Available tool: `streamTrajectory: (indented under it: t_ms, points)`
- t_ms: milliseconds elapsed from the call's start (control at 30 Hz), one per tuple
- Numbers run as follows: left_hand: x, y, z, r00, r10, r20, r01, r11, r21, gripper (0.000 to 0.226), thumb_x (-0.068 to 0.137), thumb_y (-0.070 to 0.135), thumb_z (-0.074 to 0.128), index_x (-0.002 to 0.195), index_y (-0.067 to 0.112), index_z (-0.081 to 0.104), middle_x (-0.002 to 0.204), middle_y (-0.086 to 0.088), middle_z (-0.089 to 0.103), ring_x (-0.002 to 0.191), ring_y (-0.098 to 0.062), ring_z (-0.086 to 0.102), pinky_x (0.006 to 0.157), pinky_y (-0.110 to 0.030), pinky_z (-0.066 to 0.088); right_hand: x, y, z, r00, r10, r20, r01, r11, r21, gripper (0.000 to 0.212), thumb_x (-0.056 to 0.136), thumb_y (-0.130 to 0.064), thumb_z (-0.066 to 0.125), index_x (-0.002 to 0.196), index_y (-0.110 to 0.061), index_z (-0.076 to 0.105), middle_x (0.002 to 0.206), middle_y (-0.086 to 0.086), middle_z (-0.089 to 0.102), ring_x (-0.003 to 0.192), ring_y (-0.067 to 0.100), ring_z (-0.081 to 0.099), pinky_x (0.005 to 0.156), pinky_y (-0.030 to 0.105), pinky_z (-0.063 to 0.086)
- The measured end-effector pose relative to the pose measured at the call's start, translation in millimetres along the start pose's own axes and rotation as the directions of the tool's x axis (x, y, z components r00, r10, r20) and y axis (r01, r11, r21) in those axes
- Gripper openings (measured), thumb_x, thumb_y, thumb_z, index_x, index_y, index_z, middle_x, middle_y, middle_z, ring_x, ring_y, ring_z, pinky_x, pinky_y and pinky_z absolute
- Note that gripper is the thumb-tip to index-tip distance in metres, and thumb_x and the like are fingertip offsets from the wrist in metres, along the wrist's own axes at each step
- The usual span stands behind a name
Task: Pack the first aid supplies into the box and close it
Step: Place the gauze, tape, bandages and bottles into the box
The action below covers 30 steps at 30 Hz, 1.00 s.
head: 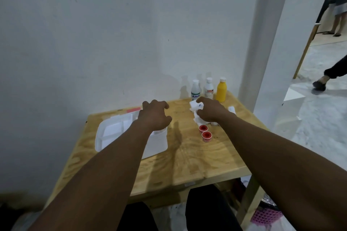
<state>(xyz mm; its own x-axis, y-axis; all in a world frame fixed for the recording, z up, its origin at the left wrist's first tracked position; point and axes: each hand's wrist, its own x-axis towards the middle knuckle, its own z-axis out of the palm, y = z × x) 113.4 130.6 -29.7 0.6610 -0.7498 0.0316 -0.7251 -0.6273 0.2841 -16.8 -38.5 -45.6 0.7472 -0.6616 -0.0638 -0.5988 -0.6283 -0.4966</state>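
Box, white plastic, standing open on the left of the wooden table. Is anything packed yet? (Desk)

Dividers show inside, and I can make out no supplies among them, so the packing looks barely begun. The left hand hovers over the box's right end, fingers bent and spread, holding nothing, probably poised to steady it. (Photographer)

And the other hand? (Desk)

The right hand has its fingers curled round a bunch of white dressings at mid-table, likely the first load for the box. Two red-cored tape rolls stand just in front of it, touching each other. A white roll lies just beside the wrist. Three bottles, two white and one yellow, stand upright in a row against the wall, probably lined up there to be within reach. (Photographer)
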Motion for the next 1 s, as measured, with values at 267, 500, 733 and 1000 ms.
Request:
streamTrajectory:
  t_ms: [267, 500, 733, 1000]
  points:
    - [-0.2, -11.2, -6.8, 0.999, 0.033, 0.009, -0.033, 0.999, 0.029, 0.059, 0.090, 0.058, 0.061, 0.140, 0.027, 0.053, 0.139, -0.007, 0.052, 0.135, -0.030, 0.038, 0.103, -0.045, 0.042, 11.6, -6.3, 16.5, 0.999, 0.006, -0.034, -0.009, 0.997, -0.081, 0.030, 0.089, -0.026, 0.054, 0.114, -0.011, 0.060, 0.112, 0.008, 0.064, 0.103, 0.027, 0.060, 0.075, 0.032, 0.045]
    - [0.3, -36.3, -21.2, 1.000, 0.000, 0.007, 0.000, 1.000, 0.014, 0.057, 0.091, 0.063, 0.055, 0.137, 0.029, 0.054, 0.138, 0.001, 0.059, 0.133, -0.026, 0.046, 0.108, -0.048, 0.040, 13.5, -23.9, 5.5, 0.961, -0.005, -0.277, 0.055, 0.984, 0.171, 0.014, 0.088, -0.021, 0.054, 0.101, -0.015, 0.056, 0.102, 0.007, 0.065, 0.098, 0.028, 0.060, 0.080, 0.036, 0.047]
    - [-18.0, -75.2, -34.5, 0.998, -0.069, -0.004, 0.069, 0.997, 0.038, 0.061, 0.094, 0.062, 0.050, 0.145, 0.029, 0.047, 0.148, -0.002, 0.052, 0.136, -0.030, 0.046, 0.110, -0.049, 0.039, 2.5, -90.7, 8.9, 0.972, -0.100, -0.214, 0.180, 0.901, 0.395, 0.036, 0.091, -0.045, 0.056, 0.114, -0.017, 0.054, 0.101, 0.005, 0.066, 0.089, 0.022, 0.064, 0.078, 0.034, 0.050]
    - [-57.2, -139.0, -42.2, 0.972, -0.218, -0.084, 0.214, 0.975, -0.057, 0.048, 0.102, 0.033, 0.048, 0.148, 0.018, 0.045, 0.151, -0.016, 0.043, 0.136, -0.035, 0.045, 0.109, -0.041, 0.037, -36.0, -163.4, 22.5, 0.967, -0.223, 0.122, 0.134, 0.856, 0.500, 0.032, 0.085, -0.014, 0.062, 0.098, 0.015, 0.069, 0.088, 0.028, 0.072, 0.074, 0.032, 0.071, 0.074, 0.035, 0.061]
